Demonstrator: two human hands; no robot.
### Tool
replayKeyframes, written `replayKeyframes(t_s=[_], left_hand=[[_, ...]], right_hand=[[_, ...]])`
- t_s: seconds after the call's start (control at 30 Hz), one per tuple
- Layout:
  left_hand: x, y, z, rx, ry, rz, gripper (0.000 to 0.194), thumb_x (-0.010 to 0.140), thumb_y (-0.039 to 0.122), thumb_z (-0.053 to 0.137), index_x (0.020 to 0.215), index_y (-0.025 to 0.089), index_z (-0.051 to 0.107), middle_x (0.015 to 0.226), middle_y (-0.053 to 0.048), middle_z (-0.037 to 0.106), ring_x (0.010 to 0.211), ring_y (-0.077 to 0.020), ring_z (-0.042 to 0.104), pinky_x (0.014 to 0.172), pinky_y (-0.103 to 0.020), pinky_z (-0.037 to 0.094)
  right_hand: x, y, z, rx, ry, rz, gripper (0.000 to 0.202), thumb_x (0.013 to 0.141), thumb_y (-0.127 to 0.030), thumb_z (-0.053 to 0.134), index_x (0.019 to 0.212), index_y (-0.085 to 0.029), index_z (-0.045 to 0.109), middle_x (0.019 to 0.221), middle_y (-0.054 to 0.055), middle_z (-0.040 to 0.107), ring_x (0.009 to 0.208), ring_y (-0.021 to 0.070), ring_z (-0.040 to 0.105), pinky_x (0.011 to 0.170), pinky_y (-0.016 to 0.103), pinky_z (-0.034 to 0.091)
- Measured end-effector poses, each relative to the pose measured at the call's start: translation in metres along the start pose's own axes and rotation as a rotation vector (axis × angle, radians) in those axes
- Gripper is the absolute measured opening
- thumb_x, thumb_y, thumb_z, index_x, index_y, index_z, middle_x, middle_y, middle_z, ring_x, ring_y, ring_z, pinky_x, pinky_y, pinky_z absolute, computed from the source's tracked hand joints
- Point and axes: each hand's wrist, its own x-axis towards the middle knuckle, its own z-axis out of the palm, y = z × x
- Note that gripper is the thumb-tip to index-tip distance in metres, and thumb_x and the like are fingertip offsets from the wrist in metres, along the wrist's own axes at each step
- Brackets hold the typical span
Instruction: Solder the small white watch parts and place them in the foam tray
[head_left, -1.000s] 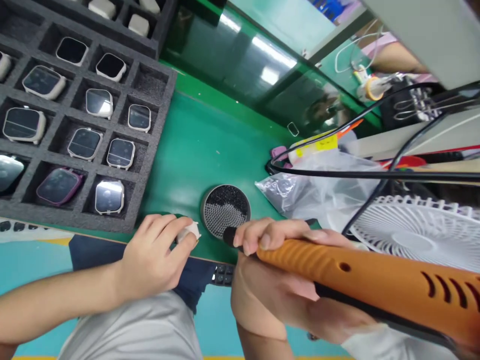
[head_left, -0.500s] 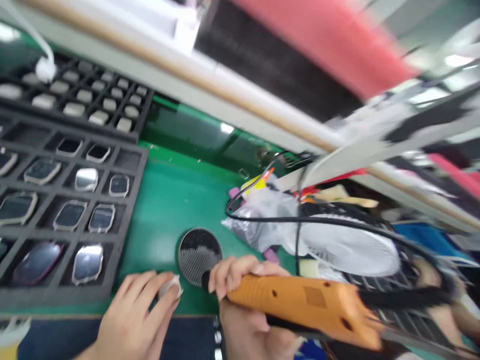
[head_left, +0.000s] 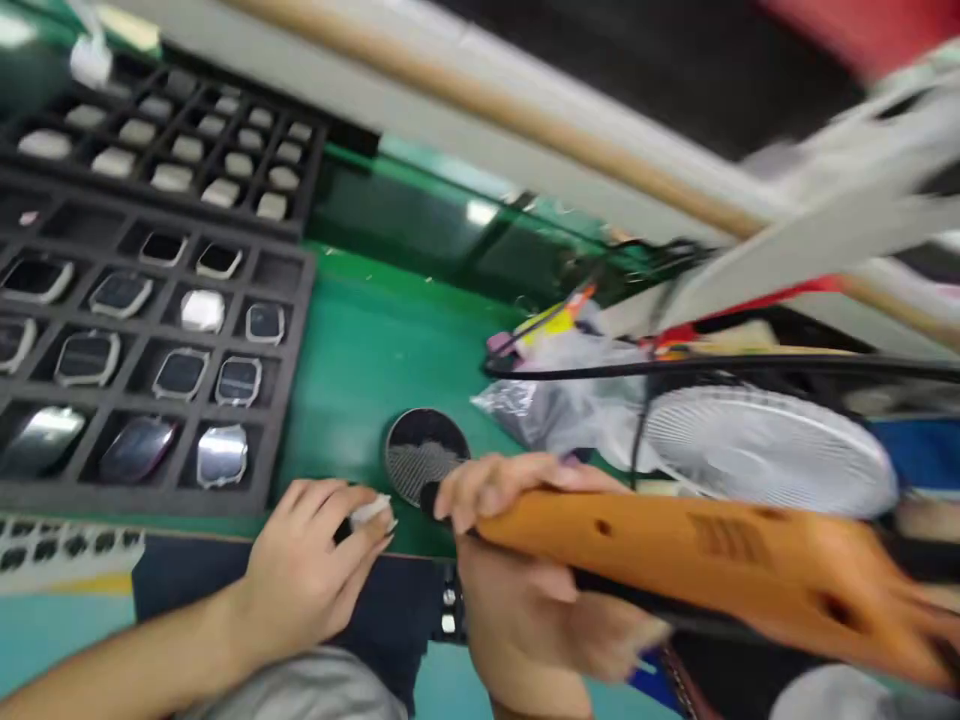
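An orange handheld tool with a black tip lies in my right hand, whose fingers wrap round its front end. Its tip points left, at the near edge of a round dark container with a grey textured inside. My left hand pinches a small whitish piece between thumb and fingers, to the left of the tool tip. The piece is partly hidden by the fingers. Left of my hands, a dark compartment tray holds several watch-like pieces with dark or shiny faces.
Behind is another dark tray of pale pieces. Clear plastic bags, a black cable and a white ribbed oval object are on the right. A white shelf frame crosses above the green table.
The view has shifted, so the trays and container appear further right and the trays higher. The tool extends further right in the picture. Both hands keep their holds.
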Motion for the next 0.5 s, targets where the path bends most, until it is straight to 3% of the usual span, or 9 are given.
replayKeyframes(t_s=[0.17, 0.3, 0.37, 0.5], left_hand=[[0.001, -0.002, -0.002, -0.016, -0.078, -0.045, 0.018, 0.105, 0.020, 0.072, 0.123, 0.021, 0.076, 0.125, -0.008, 0.079, 0.107, -0.0278, 0.069, 0.089, -0.046, 0.051], [0.000, 0.001, -0.004, -0.036, -0.100, -0.061, 0.017, 0.106, 0.021, 0.068, 0.121, 0.019, 0.077, 0.124, -0.008, 0.079, 0.107, -0.0282, 0.068, 0.087, -0.046, 0.050], [0.002, 0.001, -0.005, -0.049, -0.096, -0.063, 0.018, 0.107, 0.020, 0.065, 0.119, 0.018, 0.078, 0.123, -0.008, 0.079, 0.106, -0.0279, 0.068, 0.085, -0.046, 0.050], [0.005, 0.000, -0.006, -0.064, -0.106, -0.073, 0.021, 0.107, 0.019, 0.063, 0.119, 0.017, 0.079, 0.124, -0.008, 0.079, 0.107, -0.0269, 0.068, 0.084, -0.046, 0.051]], right_hand=[[-0.006, -0.008, 0.004, -0.163, 0.027, -0.023, 0.044, 0.109, -0.072, 0.055, 0.122, -0.032, 0.069, 0.086, -0.002, 0.060, 0.066, 0.0193, 0.059, 0.062, 0.041, 0.055], [-0.013, -0.004, 0.006, -0.220, 0.031, 0.012, 0.017, 0.114, -0.044, 0.056, 0.124, -0.035, 0.067, 0.086, -0.003, 0.062, 0.064, 0.0205, 0.061, 0.060, 0.043, 0.057], [-0.012, 0.000, 0.006, -0.240, 0.015, 0.012, 0.017, 0.116, -0.036, 0.052, 0.123, -0.036, 0.067, 0.084, -0.003, 0.063, 0.063, 0.0208, 0.062, 0.058, 0.044, 0.058], [-0.013, 0.002, 0.000, -0.292, 0.014, 0.032, 0.023, 0.116, -0.039, 0.046, 0.124, -0.037, 0.068, 0.082, -0.001, 0.062, 0.063, 0.0228, 0.061, 0.060, 0.047, 0.058]])
